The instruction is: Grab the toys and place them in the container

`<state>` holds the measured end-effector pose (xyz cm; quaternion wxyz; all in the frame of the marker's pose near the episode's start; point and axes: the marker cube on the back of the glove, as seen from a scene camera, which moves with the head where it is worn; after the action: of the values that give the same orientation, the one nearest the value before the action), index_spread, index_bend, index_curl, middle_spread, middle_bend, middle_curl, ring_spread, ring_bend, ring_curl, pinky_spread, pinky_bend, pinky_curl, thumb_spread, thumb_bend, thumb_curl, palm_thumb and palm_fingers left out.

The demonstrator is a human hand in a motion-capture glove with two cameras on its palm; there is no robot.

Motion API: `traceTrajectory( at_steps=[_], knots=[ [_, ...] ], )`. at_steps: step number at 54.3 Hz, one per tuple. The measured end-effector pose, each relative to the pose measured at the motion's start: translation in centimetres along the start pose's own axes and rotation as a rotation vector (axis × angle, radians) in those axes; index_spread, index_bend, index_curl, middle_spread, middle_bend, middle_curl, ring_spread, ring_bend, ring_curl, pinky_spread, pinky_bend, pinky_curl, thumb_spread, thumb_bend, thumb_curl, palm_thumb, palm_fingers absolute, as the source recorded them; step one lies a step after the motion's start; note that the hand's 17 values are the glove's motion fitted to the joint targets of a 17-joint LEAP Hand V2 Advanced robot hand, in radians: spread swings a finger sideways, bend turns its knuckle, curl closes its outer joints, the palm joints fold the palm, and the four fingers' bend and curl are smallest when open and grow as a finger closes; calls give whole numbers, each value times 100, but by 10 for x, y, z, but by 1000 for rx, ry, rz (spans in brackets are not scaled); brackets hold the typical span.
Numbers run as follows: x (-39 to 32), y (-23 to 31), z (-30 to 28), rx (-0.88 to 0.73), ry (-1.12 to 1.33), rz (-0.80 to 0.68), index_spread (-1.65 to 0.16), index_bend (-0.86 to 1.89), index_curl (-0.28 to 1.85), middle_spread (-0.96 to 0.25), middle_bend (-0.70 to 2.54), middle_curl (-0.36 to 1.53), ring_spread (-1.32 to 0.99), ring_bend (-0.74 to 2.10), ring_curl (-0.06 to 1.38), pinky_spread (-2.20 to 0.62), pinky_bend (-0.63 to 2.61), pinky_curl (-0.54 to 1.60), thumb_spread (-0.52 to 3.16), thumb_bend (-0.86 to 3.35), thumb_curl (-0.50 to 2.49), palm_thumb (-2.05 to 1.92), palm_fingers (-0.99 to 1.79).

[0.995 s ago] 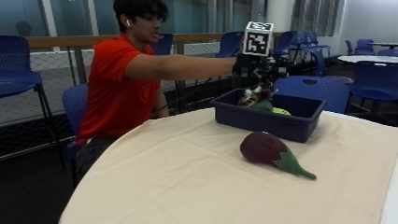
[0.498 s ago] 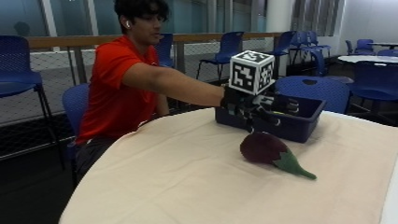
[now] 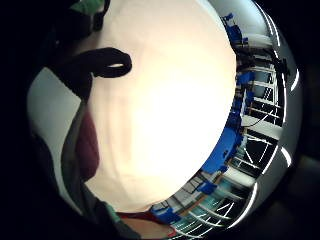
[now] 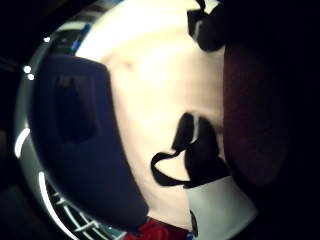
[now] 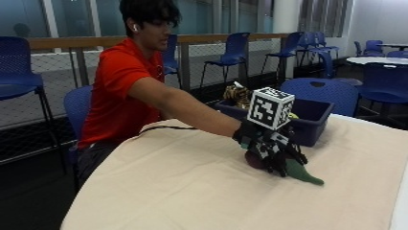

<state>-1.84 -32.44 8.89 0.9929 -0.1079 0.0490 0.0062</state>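
The eggplant toy (image 5: 290,167) lies flat on the table (image 5: 178,191), green stem end pointing away from the blue container (image 5: 312,120). The gloved right hand (image 5: 271,148) reaches down onto it, fingers curling around its purple body.

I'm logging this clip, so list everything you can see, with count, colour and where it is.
Eggplant toy: one, dark purple with green stem, on the cloth under the gloved hand.
Container: one, dark blue, on the table behind the eggplant, toys inside.
Striped plush toy: one, brown and tan, in the container.
Tablecloth: one, cream, covering the table.
Chairs: several, blue, behind the table.
Right hand: black glove, fingers curled down over the eggplant.
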Motion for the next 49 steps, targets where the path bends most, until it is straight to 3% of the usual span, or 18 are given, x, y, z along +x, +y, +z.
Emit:
traceTrajectory(
  at_steps=[8, 15, 22, 34, 49],
  knots=[
    [4, 4, -5, 94, -42, -12, -39, 44, 33, -13, 12, 7, -25, 98, 44, -32, 133, 35, 133, 22, 42, 44, 57],
    [4, 23, -25, 126, -108, -32, -38, 47, 39, -21, 27, 13, -37, 93, 43, -39, 121, 33, 120, 24, 50, 56, 73],
    [-8, 59, -83, 179, -137, -113, -38, 48, 43, -27, 39, 20, -44, 90, 43, -42, 111, 32, 107, 22, 58, 61, 86],
    [-68, 108, -159, 245, -149, -244, -39, 42, 50, -33, 42, 25, -49, 88, 45, -44, 104, 34, 92, 19, 69, 64, 91],
    [-172, 161, -191, 279, -80, -480, -41, 36, 58, -35, 38, 29, -52, 84, 45, -45, 100, 36, 83, 15, 80, 65, 93]
  ],
)
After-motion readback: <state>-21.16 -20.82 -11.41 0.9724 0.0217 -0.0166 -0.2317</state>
